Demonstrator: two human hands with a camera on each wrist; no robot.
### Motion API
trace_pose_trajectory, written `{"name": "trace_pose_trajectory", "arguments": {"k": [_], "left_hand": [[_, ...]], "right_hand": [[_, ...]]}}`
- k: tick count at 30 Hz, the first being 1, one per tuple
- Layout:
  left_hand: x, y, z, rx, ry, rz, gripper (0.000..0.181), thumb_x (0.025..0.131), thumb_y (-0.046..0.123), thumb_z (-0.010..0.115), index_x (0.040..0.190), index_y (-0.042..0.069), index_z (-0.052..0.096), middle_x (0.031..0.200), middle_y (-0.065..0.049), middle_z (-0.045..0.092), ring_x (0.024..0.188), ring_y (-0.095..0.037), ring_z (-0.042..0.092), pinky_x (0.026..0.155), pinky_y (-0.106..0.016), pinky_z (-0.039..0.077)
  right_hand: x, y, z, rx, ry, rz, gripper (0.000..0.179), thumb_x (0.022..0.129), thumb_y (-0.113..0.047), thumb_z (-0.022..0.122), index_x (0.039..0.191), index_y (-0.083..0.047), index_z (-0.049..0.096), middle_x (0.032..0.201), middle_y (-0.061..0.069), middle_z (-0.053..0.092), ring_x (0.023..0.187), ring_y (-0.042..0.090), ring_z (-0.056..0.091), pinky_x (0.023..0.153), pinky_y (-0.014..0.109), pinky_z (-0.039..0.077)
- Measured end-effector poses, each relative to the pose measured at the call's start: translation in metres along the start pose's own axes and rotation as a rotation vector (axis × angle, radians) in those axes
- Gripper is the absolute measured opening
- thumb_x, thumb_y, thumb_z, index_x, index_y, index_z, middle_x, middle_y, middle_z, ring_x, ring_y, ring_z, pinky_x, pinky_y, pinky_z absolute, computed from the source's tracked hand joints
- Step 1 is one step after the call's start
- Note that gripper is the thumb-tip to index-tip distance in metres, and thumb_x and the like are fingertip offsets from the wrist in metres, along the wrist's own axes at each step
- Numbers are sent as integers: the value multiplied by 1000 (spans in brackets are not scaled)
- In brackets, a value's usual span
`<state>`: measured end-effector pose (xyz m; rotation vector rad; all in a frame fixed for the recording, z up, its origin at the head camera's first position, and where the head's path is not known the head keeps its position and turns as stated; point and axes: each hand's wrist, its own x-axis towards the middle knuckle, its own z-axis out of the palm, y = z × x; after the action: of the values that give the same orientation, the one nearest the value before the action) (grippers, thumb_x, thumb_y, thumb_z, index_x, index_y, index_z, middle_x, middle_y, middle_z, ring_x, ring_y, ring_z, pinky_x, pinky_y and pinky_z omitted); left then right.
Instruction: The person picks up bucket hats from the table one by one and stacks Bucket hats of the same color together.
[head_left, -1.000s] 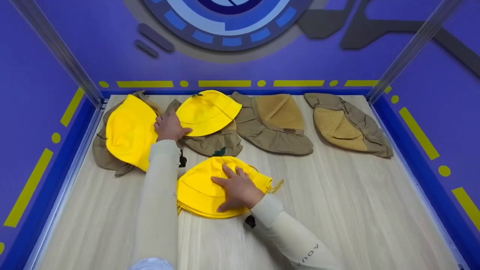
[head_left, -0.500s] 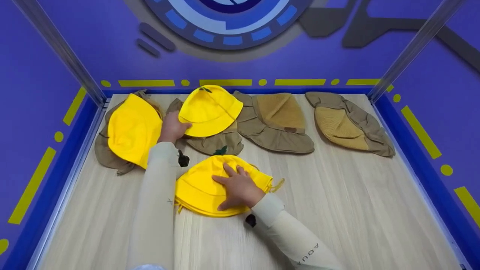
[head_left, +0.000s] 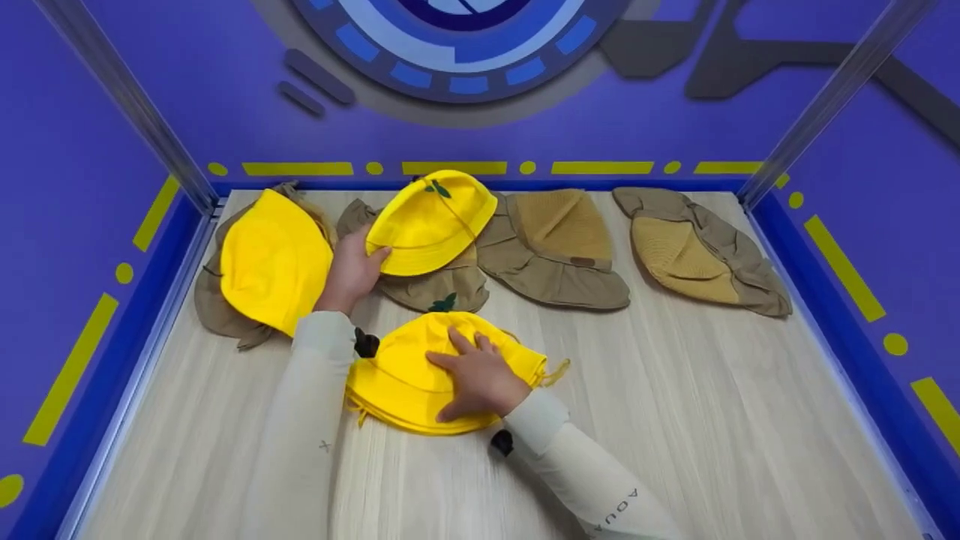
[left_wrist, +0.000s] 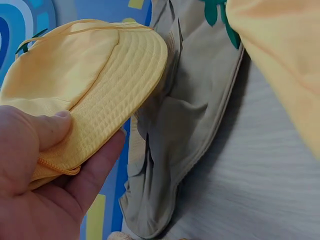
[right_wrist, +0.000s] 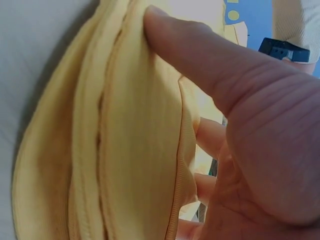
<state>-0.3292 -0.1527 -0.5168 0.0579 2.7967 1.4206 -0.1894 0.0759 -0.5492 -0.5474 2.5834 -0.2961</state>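
- Holding the soft yellow cloth hat with a small green leaf by its brim, my left hand pinches the edge, thumb on one face and fingers behind.
- This hat is at the back of the table, left of the middle, in front of a brown fabric hat with a wavy brim; I cannot tell if the two are touching.
- My right hand lies with its fingers spread on the flattened pile of yellow cloth hats, near the middle of the table; it does not grip them.
- In the right wrist view, several brim edges of this pile lie one over another; a thin yellow cord comes out at its right end.
- To the left of my left hand, another plain yellow cloth hat lies upon a brown fabric hat, which it partly covers.
- To the right, there are two hats with tan woven crowns and brown ruffled brims: one bears a small dark label, the other lies near the right corner.
- Under all is the pale wood-grain table, and behind it stands the blue-violet panel with yellow dashes.
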Motion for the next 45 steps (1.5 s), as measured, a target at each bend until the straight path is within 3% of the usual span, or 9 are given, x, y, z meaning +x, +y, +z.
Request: {"name": "trace_pose_trajectory", "arguments": {"k": [14,22,26,31,33,35,38,42,45], "left_hand": [[-40,33,-4,-21,-3,0,40,102,28,64,137,11,55,120,-8,68,102,-25,61,100,-44,55],[-64,39,-8,-38,20,150,40,99,22,69,134,5,59,118,-14,71,101,-30,66,96,-47,57],[-76,40,-6,-26,20,211,37,99,21,69,132,6,62,119,-14,73,105,-29,69,94,-49,57],[-91,42,-2,-6,-6,248,35,99,22,69,132,11,64,121,-9,73,106,-25,71,94,-47,58],[-96,42,0,17,-10,264,34,99,23,69,130,12,65,115,-8,75,98,-23,72,88,-45,60],[-101,42,1,39,-17,287,33,99,23,69,129,13,67,112,-8,75,91,-22,70,82,-43,59],[-108,43,2,33,-47,317,32,98,22,70,128,13,68,111,-7,76,90,-22,69,81,-43,57],[-114,43,2,-6,-98,343,31,96,19,71,127,14,69,115,-5,75,99,-20,70,89,-45,58],[-118,42,1,-16,-128,344,29,96,20,71,125,15,71,114,-3,76,100,-20,70,91,-45,57]], "right_hand": [[-2,10,6,146,34,-52,90,76,-56,86,154,-38,45,174,5,13,156,49,11,124,65,15],[-15,32,-2,310,101,-251,75,88,-47,79,154,-31,47,173,8,11,158,42,10,124,61,21],[-27,51,-23,439,322,-372,57,92,-38,78,143,-20,61,168,10,28,154,34,29,120,57,33],[-37,81,-55,467,843,-481,30,86,-20,84,113,-12,74,134,14,60,127,28,55,109,43,47],[-40,91,-67,456,1010,-480,32,82,-16,87,110,-10,74,126,14,59,121,28,53,106,38,45],[-43,101,-77,453,1087,-474,45,78,-15,90,118,-8,70,129,16,55,124,29,48,107,39,42],[-48,115,-89,426,1062,-451,68,77,-21,92,136,-11,61,144,16,48,138,30,40,112,47,38],[-52,130,-98,427,875,-420,78,78,-27,91,147,-17,55,158,12,43,149,29,36,116,56,37],[-57,136,-101,475,694,-369,62,81,-29,89,137,-20,64,139,2,63,125,22,59,103,45,51]]}}
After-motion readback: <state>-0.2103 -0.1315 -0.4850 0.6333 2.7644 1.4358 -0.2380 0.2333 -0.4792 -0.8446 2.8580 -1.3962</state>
